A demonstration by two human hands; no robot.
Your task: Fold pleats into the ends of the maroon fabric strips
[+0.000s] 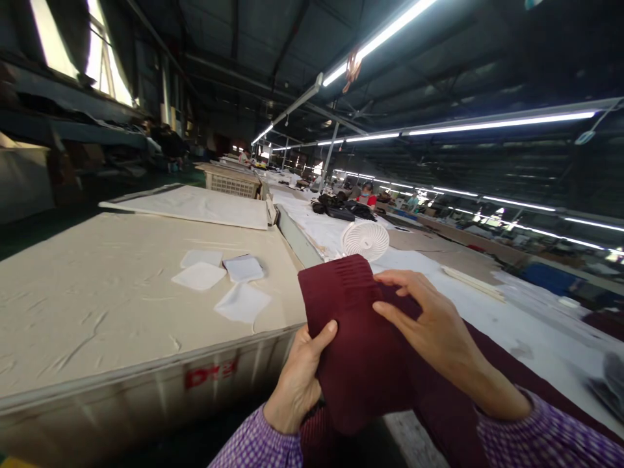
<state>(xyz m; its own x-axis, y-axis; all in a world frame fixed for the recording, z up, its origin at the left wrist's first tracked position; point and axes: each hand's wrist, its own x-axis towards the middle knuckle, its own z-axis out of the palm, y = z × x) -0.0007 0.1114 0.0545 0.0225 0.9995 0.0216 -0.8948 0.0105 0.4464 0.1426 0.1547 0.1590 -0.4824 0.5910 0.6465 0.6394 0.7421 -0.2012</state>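
Observation:
A dark red knitted cloth [355, 338] with a ribbed top edge is held up in front of me. My left hand [299, 383] grips its lower left edge, thumb on the front and fingers behind. My right hand [429, 325] lies on the cloth's right side with fingers stretched and pressed on the fabric, thumb pointing left. More of the same dark red cloth [492, 377] trails off to the right under my right forearm. Both sleeves are purple checked.
A big table covered in beige cloth [97, 305] stands at left with several white fabric pieces [219, 279] on it. A small white fan [364, 239] sits on the white worktable [487, 312]. Farther back: a plastic basket [233, 184], dark garments [341, 208], a seated person in red [366, 195].

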